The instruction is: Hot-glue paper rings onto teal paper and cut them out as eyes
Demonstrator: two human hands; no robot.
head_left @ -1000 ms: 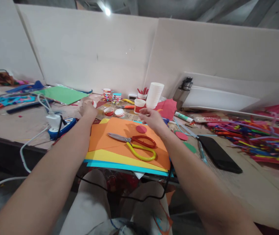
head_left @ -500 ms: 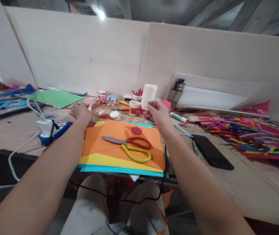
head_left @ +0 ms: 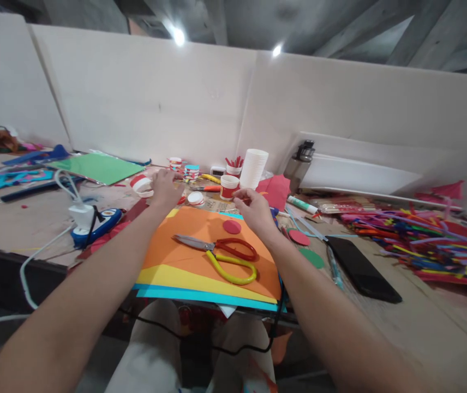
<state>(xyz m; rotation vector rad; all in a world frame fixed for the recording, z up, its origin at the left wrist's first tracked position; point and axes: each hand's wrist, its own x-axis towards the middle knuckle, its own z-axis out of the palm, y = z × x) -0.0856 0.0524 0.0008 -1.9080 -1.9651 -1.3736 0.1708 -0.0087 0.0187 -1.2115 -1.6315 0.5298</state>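
Observation:
My left hand reaches over the back left of the paper stack, fingers apart, beside a red and white paper ring. My right hand is near a red and white paper cup, its thumb and fingers close together; whether they hold anything is too small to tell. Behind it rises a stack of white cups. Scissors with red and yellow handles lie on orange paper, with a red paper disc above them.
A blue power strip with a white plug sits at the left, green paper behind it. To the right are a black phone, a glue stick and colourful pipe cleaners.
My left hand has moved right, away from the paper ring. My right hand has come left and nearer from the cup stack, toward the single cup. The view has shifted slightly.

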